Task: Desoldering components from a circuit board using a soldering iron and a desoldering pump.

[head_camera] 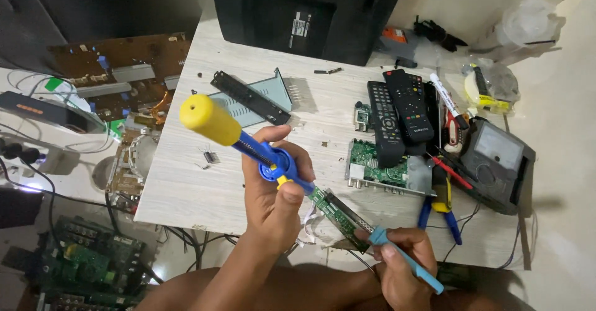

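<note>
The left hand [273, 193] is wrapped around a solder sucker [248, 144], thumb pressed on its blue middle section; the yellow plunger end points up and away to the left, the tip down toward a narrow green circuit board [338, 215]. The right hand [400, 258] pinches a light blue soldering iron [406, 261] like a pen, its front end at the near end of that same board. The board sits tilted between both hands, at the near edge of the pale wooden worktop [186, 187].

Just beyond the board lies a larger green circuit board [372, 168], partly covered by two black remote controls [397, 115]. To the right lie blue-and-yellow pliers [444, 215], a red-handled tool [450, 171] and a grey meter [496, 159]. Further back stand a grey metal plate [261, 100] and a black television [310, 13]. More circuit boards [118, 69] lie off the worktop's left side.
</note>
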